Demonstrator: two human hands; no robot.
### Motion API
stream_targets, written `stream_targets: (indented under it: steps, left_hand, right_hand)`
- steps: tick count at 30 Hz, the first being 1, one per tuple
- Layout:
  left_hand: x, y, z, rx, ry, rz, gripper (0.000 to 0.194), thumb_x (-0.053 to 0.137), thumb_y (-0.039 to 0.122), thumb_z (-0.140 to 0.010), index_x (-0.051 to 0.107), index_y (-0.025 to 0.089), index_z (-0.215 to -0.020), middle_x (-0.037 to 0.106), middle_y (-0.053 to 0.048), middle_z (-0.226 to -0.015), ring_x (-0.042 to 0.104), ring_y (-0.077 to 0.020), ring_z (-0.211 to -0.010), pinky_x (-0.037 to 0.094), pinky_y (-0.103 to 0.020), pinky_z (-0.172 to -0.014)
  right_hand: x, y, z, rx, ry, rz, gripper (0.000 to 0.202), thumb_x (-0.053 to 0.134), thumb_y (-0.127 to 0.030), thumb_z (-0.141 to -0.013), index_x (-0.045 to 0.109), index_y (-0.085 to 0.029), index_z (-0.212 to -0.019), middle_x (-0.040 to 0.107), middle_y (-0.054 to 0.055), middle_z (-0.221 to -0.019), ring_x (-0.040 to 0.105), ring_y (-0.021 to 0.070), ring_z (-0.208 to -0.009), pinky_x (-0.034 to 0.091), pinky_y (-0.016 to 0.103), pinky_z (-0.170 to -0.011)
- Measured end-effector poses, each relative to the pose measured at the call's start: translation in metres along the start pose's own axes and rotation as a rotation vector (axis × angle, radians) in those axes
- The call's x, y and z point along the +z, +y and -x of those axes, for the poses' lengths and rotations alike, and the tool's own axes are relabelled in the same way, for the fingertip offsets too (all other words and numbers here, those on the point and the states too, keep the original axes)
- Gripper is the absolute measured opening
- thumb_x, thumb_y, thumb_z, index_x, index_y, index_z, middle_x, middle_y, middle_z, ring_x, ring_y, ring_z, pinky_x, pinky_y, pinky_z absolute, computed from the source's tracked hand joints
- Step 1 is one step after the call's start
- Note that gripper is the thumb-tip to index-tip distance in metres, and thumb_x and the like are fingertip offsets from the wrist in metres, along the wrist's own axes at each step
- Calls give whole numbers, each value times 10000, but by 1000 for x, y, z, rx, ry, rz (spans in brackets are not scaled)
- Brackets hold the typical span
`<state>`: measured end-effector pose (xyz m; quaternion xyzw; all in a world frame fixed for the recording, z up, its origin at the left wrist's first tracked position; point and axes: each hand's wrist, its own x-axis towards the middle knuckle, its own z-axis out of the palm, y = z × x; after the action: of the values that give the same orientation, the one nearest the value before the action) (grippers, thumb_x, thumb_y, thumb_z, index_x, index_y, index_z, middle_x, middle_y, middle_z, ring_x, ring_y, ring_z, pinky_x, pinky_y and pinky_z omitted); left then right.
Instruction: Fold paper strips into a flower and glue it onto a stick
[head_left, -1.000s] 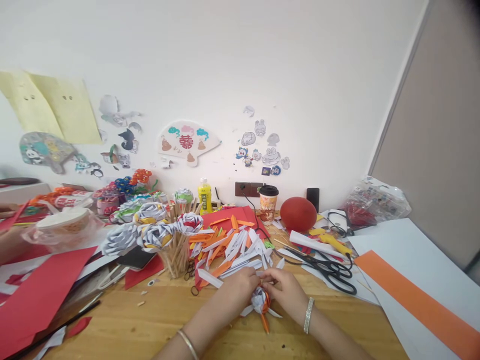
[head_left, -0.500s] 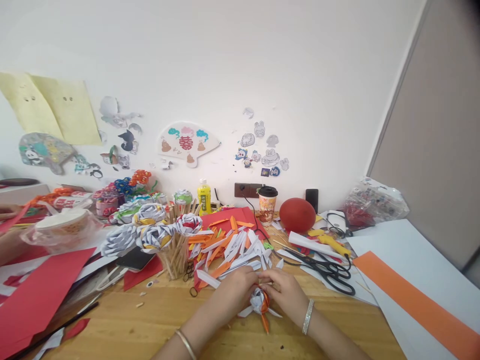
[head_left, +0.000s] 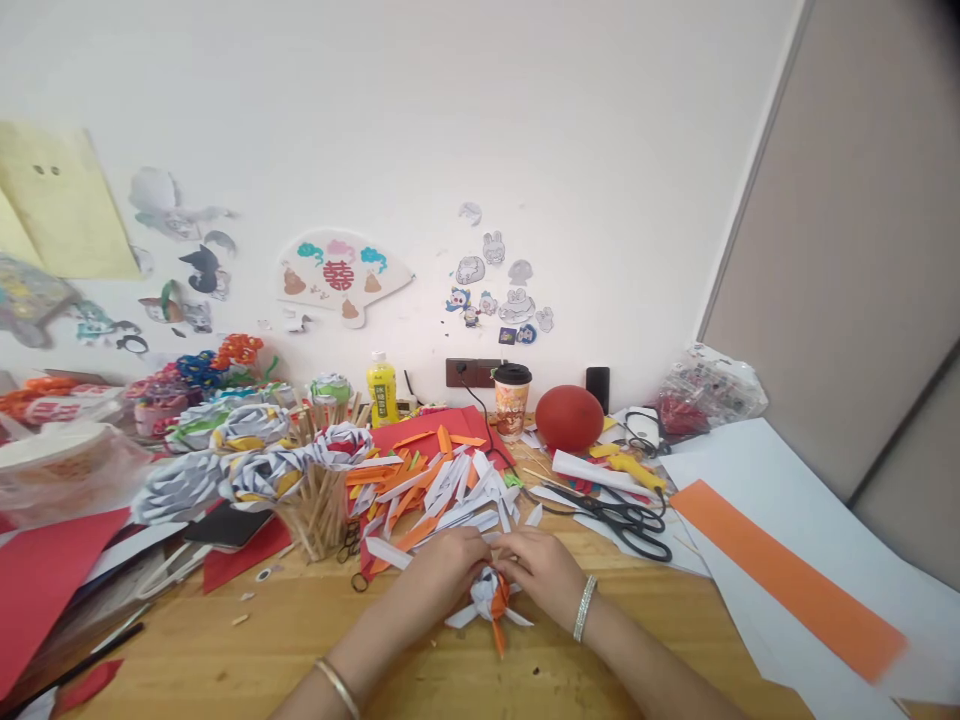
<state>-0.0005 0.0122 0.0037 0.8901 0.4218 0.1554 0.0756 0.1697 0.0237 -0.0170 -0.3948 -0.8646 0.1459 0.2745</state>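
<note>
Clock centred on the flower [head_left: 486, 597]: it sits at or just above the table [head_left: 375, 668], between both hands, its paper ends splayed. Left hand [head_left: 448, 560] appears closed on its far edge, fingertips hidden; right hand [head_left: 544, 570] pinches that edge at 1 o'clock. The double hold presumably keeps the folds together. Strips [head_left: 450, 490] lie heaped at 11 o'clock, apparently for short reach. Scissors [head_left: 618, 512] rest at 2 o'clock, seemingly parked clear. Sticks [head_left: 322, 512] stand bundled at 10 o'clock, likely against rolling.
</note>
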Motion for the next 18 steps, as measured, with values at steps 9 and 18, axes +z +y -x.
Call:
stream_targets:
  steps: [9, 18]
  left_hand:
    - [3, -4, -2, -38, 66, -104, 235, 406, 119, -791, 631, 151, -728, 626, -61, -720, 561, -165, -686, 395, -247, -632]
    - [0, -1, -2, -76, 54, -38, 203, 440, 104, -760, 636, 157, -757, 629, -55, -760, 567, -165, -724, 404, -236, -646]
  right_hand:
    - [-14, 24, 0, 16, 91, 295, 202, 460, -125, -801, 616, -196, -908, 656, 66, -809, 558, 213, -832, 413, 287, -684]
    - [-7, 18, -4, 47, 167, 49, 128, 533, -119, -764, 635, -191, -795, 646, 37, -846, 515, 187, -869, 386, 289, -769]
